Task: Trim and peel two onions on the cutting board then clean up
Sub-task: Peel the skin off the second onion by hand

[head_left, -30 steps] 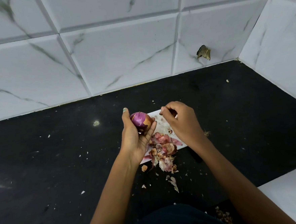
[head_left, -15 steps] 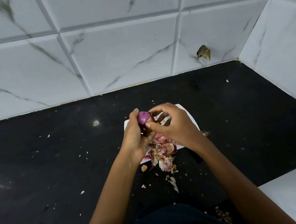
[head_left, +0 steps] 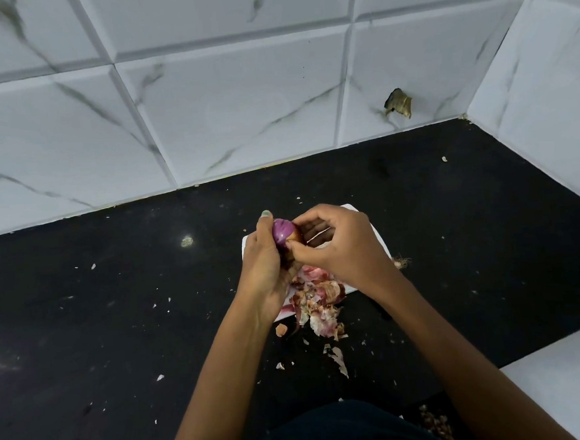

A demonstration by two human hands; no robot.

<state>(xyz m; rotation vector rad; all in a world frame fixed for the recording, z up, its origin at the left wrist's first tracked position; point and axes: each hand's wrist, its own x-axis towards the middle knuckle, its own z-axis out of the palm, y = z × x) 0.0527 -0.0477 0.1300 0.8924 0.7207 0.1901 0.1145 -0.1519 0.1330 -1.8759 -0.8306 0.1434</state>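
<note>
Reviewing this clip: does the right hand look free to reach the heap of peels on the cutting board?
Probably not yet: the right hand is pinching skin on the onion held by the left hand. The peels lie uncovered just below it.

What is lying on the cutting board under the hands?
A pile of onion skins covers the near end of the white cutting board. Both hands, left hand and right hand, hide its middle.
</note>
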